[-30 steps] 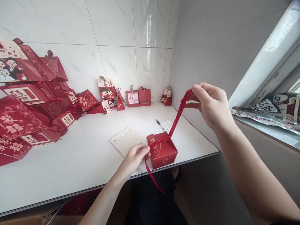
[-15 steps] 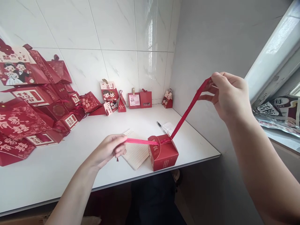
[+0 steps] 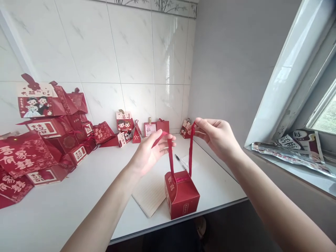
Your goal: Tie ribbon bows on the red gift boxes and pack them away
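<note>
Nearest, the red box (image 3: 185, 197) stands on the white table (image 3: 78, 213), close to its front edge, so an uneven pull could perhaps tip or drag it. Above it, the right hand (image 3: 217, 138) pinches one strand of the ribbon (image 3: 191, 154); the left hand (image 3: 148, 155) has its fingers partly spread under the other, and whether its thumb presses I cannot tell, so slipping seems possible. Behind lies a pen (image 3: 180, 161).

Soft daylight from the grey-framed glass window (image 3: 323, 113), right; glare on far glossy white tiles (image 3: 168, 66); darkness beneath the flat white table (image 3: 216, 187).
</note>
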### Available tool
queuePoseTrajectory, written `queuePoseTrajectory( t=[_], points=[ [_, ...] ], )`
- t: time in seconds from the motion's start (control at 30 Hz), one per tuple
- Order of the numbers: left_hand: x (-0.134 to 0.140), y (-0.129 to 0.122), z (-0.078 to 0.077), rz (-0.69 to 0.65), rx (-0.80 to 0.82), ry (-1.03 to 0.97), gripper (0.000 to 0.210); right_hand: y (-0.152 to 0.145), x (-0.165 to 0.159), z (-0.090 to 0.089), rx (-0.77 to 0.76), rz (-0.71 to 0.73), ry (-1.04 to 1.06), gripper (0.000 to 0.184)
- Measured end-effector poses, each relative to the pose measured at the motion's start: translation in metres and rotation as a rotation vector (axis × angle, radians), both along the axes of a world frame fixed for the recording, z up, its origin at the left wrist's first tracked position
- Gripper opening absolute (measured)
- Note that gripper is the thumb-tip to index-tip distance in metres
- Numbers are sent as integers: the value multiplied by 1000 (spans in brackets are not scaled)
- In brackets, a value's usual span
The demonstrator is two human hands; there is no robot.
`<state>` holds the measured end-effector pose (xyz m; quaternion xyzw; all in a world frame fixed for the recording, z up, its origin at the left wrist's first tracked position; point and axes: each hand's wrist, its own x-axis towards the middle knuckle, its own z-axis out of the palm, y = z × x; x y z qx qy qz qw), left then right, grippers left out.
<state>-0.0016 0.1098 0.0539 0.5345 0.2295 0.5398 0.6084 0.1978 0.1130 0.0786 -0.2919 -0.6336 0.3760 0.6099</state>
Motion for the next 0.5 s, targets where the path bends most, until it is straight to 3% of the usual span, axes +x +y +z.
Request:
queuePoseTrajectory(
  t=[0.13, 0.33, 0.5],
  points=[
    [9, 3, 4, -18, 86, -20, 36, 0, -3, 0, 15, 13, -11, 27],
    [20, 8, -4, 238, 274, 218, 21, -2, -7, -2, 56, -100, -59, 21],
    [30, 8, -7, 291, 338, 284, 16, -1, -11, 2, 125, -93, 50, 22]
  ],
)
